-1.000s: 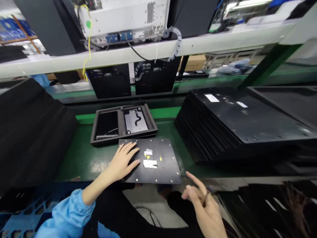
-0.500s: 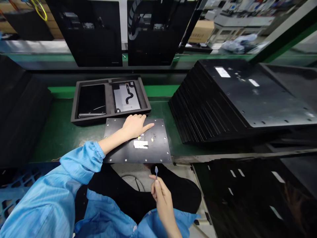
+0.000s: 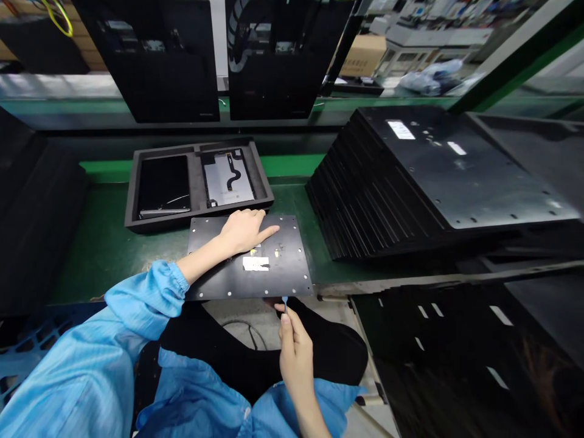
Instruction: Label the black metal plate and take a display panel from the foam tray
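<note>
No lettering can be read clearly. The white label (image 3: 256, 263) on the flat black plate (image 3: 285, 277) and the 2 white stickers (image 3: 401, 129) on the top panel (image 3: 474, 188) of the stack are too small to make out. So are the printed characters (image 3: 360, 63) on the cardboard box (image 3: 371, 45) and the faint pale marks (image 3: 208, 114) low on the 2 upright black panels (image 3: 168, 85).

We've got the plate (image 3: 274, 271) along the worktop (image 3: 103, 240)'s front edge, our L hand (image 3: 244, 231) on it. Behind, twd rear edge: tray (image 3: 196, 182) w/ L panel (image 3: 163, 185) & R panel (image 3: 221, 185), 1 per compt. R stack (image 3: 360, 194) & L stack (image 3: 39, 213) flank these. Our R hand (image 3: 296, 350) w/ tool (image 3: 285, 301): nr plate's front R corner.
</note>
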A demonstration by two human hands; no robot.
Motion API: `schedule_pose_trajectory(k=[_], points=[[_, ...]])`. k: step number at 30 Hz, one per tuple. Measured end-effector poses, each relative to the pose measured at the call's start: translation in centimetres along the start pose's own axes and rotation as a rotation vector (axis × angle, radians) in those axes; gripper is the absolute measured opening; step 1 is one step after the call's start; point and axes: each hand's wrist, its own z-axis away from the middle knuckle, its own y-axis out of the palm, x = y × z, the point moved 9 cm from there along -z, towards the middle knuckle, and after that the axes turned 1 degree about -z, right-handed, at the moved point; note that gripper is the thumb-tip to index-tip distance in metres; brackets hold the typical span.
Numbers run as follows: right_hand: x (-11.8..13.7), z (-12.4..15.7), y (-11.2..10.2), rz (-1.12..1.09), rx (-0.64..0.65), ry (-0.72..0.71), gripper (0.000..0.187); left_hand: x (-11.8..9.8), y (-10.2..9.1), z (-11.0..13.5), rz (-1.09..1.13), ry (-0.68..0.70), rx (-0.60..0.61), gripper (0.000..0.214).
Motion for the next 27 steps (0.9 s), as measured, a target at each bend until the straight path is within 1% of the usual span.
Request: schedule_pose_trajectory(k=[2,4,6,8,9,10,13,15,16,17,18,20,21,23,25,27], points=[[0.9,-0.5,-0.9,0.064,0.033,-0.042,0.059,0.0,0.1,-0.1,0.005,-0.003,0.006,0.062],[2.1,-1.1,-2.1,0.208,0.077,-0.091,0.054,0.0,0.3,-0.3,0.011,-0.008,0.016,0.062],[3.4,-1.6,-3.4,0.444,0.129,-0.137,0.048,-0.1,0.3,-0.3,0.022,-0.009,0.019,0.062],[5.0,-1.9,-4.2,0.731,0.178,-0.202,0.043,-0.7,0.1,0.3,0.050,0.030,0.011,0.063],[5.8,-1.9,-4.4,0.871,0.198,-0.245,0.043,-1.2,-0.1,0.9,0.063,0.066,0.004,0.065],[6.5,-1.9,-4.5,0.998,0.210,-0.290,0.047,-1.7,-0.4,1.9,0.070,0.116,0.002,0.069],[8.1,-1.6,-4.1,1.255,0.218,-0.422,0.066,-3.6,-0.7,6.0,0.042,0.277,0.047,0.091],[8.6,-1.3,-3.7,1.333,0.211,-0.489,0.068,-4.3,-0.7,9.0,-0.017,0.320,0.088,0.107],[8.8,-1.3,-3.5,1.354,0.212,-0.514,0.067,-4.5,-0.6,10.3,-0.059,0.325,0.100,0.109],[8.9,-1.2,-3.3,1.368,0.215,-0.533,0.066,-4.7,-0.6,11.4,-0.111,0.329,0.105,0.107],[8.9,-1.2,-3.2,1.381,0.213,-0.544,0.065,-5.0,-0.4,12.4,-0.170,0.340,0.106,0.098],[9.1,-1.1,-3.1,1.399,0.207,-0.551,0.065,-5.9,-0.3,13.8,-0.287,0.392,0.085,0.074],[9.3,-1.1,-3.1,1.405,0.204,-0.551,0.065,-6.3,-0.5,14.3,-0.333,0.425,0.060,0.064],[9.8,-1.2,-3.3,1.412,0.198,-0.551,0.064,-6.9,-1.4,14.7,-0.382,0.465,-0.012,0.056],[10.6,-1.3,-3.5,1.412,0.202,-0.570,0.063,-7.0,-3.1,14.5,-0.370,0.478,-0.080,0.058],[11.9,-1.7,-3.3,1.397,0.198,-0.611,0.059,-6.7,-5.0,14.0,-0.334,0.462,-0.107,0.060]])
